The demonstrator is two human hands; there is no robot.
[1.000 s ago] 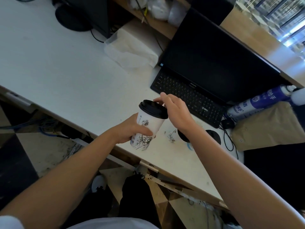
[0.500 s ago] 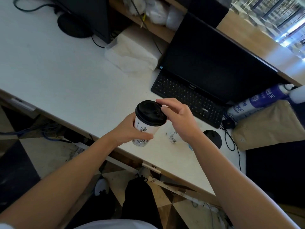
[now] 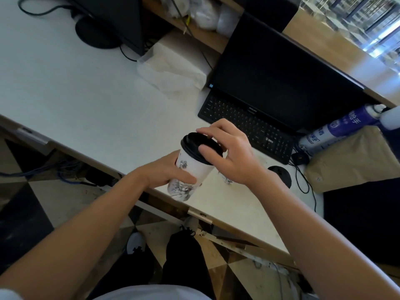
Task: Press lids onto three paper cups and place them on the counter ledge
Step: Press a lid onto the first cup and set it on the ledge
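Risk: paper cup [image 3: 190, 169] tilted, held in air over near desk edge [image 3: 108, 163]; uneven press on black lid [image 3: 200, 148] could leave one side of rim unseated, or crush cup wall. Contents not visible; spill possible if full.

Left hand [image 3: 167, 172]: fingers wrapped round cup body, thumb across front. Right hand [image 3: 229, 152]: over lid from right, thumb flat on lid top, fingertips curled on far rim.

Counter ledge [image 3: 320, 46] far right, behind monitor [image 3: 281, 76], well apart from cup.

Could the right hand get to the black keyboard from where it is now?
Probably yes: the right hand is on the cup's lid, with the keyboard just beyond, nothing between.
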